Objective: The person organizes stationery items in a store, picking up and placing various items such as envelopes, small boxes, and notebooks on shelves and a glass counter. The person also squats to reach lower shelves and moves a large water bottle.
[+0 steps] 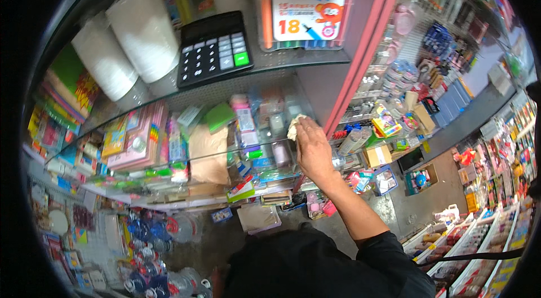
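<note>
My right hand (313,148) presses a crumpled pale cloth or tissue (296,127) against the glass shelf (270,139), close to its right end by the pink upright (359,48). The fingers lie over most of the wad. Beneath and beside the hand, small packaged goods (247,122) show through the glass. On the shelf above stand a black calculator (207,58), a clear case of coloured markers (308,10) and two white rolls (143,31). My left hand is out of view.
Stacked pink boxes or books (141,137) and a beige paper package (209,154) sit to the left. Large plastic bottles (181,226) stand on the floor at lower left. A flat box (258,217) lies on the floor below the shelves. Goods racks (469,251) line the right.
</note>
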The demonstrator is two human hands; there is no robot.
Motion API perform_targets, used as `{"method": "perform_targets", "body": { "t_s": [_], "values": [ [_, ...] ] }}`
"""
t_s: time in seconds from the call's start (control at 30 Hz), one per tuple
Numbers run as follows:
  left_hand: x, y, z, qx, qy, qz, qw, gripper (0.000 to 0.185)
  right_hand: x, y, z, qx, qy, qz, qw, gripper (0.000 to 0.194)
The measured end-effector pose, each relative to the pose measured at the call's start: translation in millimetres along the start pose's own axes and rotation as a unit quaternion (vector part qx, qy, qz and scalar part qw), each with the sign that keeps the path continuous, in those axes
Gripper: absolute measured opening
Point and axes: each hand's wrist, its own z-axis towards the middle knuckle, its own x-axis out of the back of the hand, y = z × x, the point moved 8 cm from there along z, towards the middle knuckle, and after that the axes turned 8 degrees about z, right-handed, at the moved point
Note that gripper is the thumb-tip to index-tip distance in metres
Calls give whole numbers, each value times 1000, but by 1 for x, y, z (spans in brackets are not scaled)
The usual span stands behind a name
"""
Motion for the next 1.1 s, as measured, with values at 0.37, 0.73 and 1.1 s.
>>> {"method": "perform_targets", "body": {
  "t_s": [0.37,0.73,1.1],
  "values": [
    [140,77,182,262,34,-870,416,50,-84,-125,-16,29,-166,461,871,27],
    [219,199,270,152,-53,-952,260,50,-111,51,-204,-377,-401,395,736,38],
    [26,225,236,241,-222,-886,328,21,-236,114,-371,-415,-532,315,668,51]
  ]
}}
